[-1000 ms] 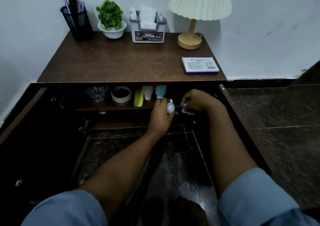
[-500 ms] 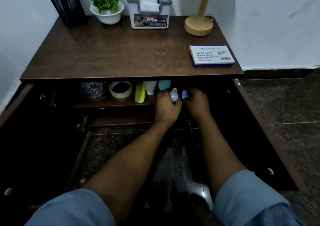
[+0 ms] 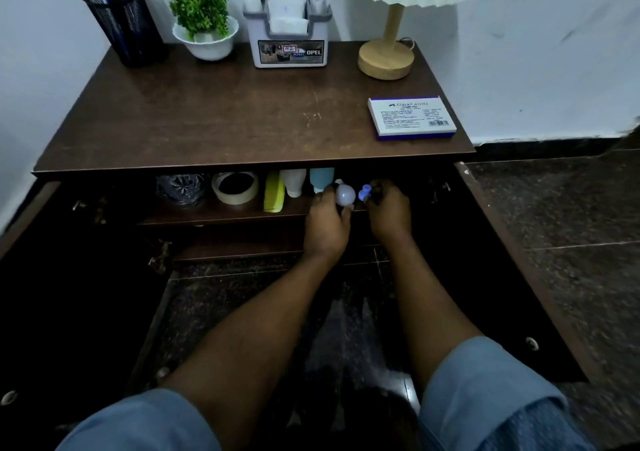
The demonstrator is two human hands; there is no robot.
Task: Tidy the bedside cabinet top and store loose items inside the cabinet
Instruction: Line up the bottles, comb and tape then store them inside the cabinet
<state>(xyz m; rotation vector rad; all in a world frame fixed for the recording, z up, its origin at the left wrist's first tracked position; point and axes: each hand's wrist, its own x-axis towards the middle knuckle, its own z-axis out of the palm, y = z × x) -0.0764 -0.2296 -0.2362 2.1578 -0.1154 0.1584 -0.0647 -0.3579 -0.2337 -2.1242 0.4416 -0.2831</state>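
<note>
I'm watching both hands reaching into the open dark wooden cabinet, at the front edge of its upper shelf (image 3: 221, 213). The left hand (image 3: 327, 222) is curling round a small round white bottle (image 3: 345, 194), gripping it from below at the shelf's right end. The right hand (image 3: 388, 211) is pinching a small blue cap-like piece (image 3: 364, 192) just beside that bottle; I cannot tell whether the two are touching.

Along the shelf to the left, a light blue bottle (image 3: 321, 178) is standing next to the left hand's fingers, then a white plastic bottle (image 3: 293, 182), a yellow comb (image 3: 274, 192) on its edge, a roll of beige tape (image 3: 235, 187) and a cut-glass tumbler (image 3: 180, 189).

Up on the dark brown worktop (image 3: 214, 114), a white-and-blue stamp pad box (image 3: 412, 117) is lying flat near the right front corner. Along the back wall I'm seeing a black mesh pen holder (image 3: 124, 28), a green plant in a white bowl (image 3: 204, 24), a grey organiser (image 3: 289, 38) stuffed with white sachets, and a pleated lamp on a round wooden base (image 3: 386, 55).
</note>
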